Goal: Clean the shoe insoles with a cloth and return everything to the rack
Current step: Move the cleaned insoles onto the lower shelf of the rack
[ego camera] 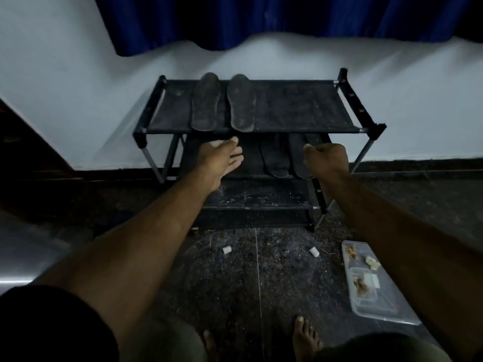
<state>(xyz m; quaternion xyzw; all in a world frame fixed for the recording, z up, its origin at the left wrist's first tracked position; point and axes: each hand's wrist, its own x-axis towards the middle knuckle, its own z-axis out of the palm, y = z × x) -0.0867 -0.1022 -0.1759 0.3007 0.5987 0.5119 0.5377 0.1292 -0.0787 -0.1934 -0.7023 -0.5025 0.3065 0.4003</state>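
Dim room; blue curtain [261, 19] over white wall [78, 82]; dark speckled floor [261, 270].
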